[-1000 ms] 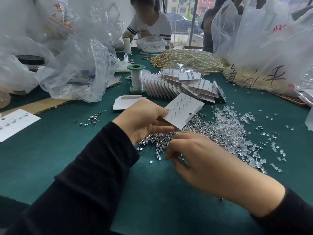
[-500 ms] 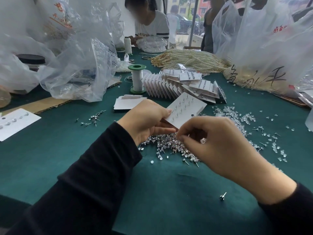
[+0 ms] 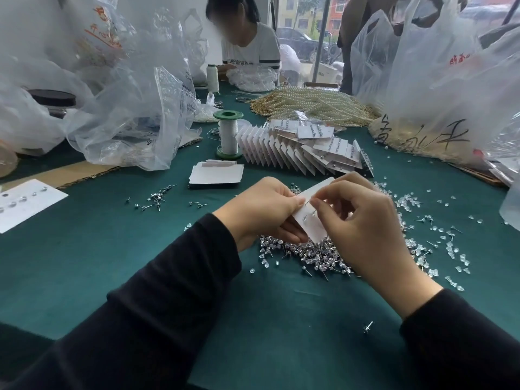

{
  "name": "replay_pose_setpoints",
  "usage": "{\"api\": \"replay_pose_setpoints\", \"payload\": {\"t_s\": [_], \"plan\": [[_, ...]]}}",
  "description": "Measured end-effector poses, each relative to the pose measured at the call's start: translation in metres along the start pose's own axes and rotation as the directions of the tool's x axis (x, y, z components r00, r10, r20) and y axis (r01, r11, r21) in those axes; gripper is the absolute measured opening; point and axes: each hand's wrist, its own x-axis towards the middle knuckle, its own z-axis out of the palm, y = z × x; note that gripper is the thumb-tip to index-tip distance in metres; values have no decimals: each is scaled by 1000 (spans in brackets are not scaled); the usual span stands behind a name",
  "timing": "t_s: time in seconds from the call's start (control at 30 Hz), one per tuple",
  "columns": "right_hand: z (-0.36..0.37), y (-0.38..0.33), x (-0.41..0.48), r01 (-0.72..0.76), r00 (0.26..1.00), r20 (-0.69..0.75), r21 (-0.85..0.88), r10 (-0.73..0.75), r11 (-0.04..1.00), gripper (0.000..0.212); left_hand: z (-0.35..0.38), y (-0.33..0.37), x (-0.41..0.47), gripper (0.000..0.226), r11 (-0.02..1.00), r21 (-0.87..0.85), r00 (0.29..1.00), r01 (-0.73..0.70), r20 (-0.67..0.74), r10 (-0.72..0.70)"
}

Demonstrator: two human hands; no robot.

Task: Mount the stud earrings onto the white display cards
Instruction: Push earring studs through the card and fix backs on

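Note:
My left hand (image 3: 261, 212) grips a white display card (image 3: 312, 218) by its left edge, tilted above the green table. Stud posts stick up from the card's back. My right hand (image 3: 363, 220) is curled over the card's right side, its thumb and forefinger pinching something small against a post; whether it is a stud or a clear back I cannot tell. Below both hands lies a heap of silver stud earrings (image 3: 306, 254). Clear plastic earring backs (image 3: 450, 249) are scattered to the right. One stud (image 3: 367, 327) lies alone near my right sleeve.
A fanned row of filled cards (image 3: 298, 150) stands behind the hands, blank cards (image 3: 216, 173) to its left. A green-capped thread spool (image 3: 228, 133), plastic bags (image 3: 126, 108), pearl strands (image 3: 312, 104) and another card (image 3: 25, 204) at far left surround the area. A person sits across the table.
My right hand rose from the stud heap to the card and now pinches at a post. The card has tilted more upright, closer to me.

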Motion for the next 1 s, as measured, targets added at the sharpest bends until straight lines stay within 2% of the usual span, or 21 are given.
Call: {"api": "replay_pose_setpoints", "payload": {"t_s": [0.43, 0.63, 0.8, 0.9, 1.0], "plan": [[0, -1, 1, -56, 998, 31, 75, 54, 996, 10, 3, -2, 1, 34, 990, 119, 993, -72, -88, 83], [5, -5, -3, -75, 997, -4, -1, 75, 997, 8, 7, -8, 7, 30, 945, 297, 950, -136, -231, 209], [7, -6, -6, -61, 994, -95, -15, 59, 998, 7, 10, -8, 6, 33, 875, 450, 912, -179, -257, 318], [7, -6, -5, -37, 993, -117, -23, 34, 999, 6, 9, -6, 5, 33, 879, 433, 909, -201, -253, 332], [7, -6, -5, -21, 992, -126, -7, 20, 1000, 6, 8, -5, 4, 29, 911, 346, 917, -225, -240, 318]]}}
